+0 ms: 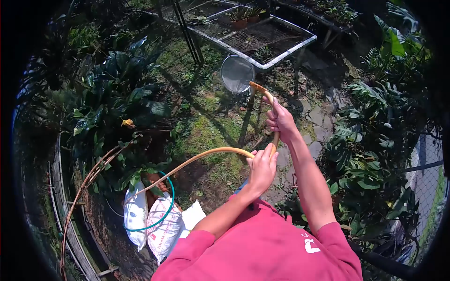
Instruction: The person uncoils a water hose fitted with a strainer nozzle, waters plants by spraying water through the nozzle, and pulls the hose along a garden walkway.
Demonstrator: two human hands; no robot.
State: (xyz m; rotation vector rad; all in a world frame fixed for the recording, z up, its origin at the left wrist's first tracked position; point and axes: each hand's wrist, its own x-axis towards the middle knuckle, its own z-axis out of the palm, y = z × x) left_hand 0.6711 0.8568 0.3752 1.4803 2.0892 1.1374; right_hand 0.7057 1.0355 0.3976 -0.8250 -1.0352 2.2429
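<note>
A yellow garden hose (206, 153) curves up from the lower left into my hands. My left hand (261, 172) is closed round it in front of my body. Further along, my right hand (280, 118) grips the hose near its end, with the fingers wrapped and the thumb along it. The hose's orange-brown tip (258, 86) points up and to the left. Just beyond the tip is a round, pale, see-through disc (237, 74) that looks like mesh. I cannot tell whether the tip touches it.
White printed sacks (164, 222) stand at lower left, with a teal hoop-like tube (172, 192) across them. Ahead is a white-framed mesh bench (286, 58) bearing potted plants (238, 21). Leafy plants line both sides. Stone slabs (318, 117) lie right of the mossy ground (211, 126).
</note>
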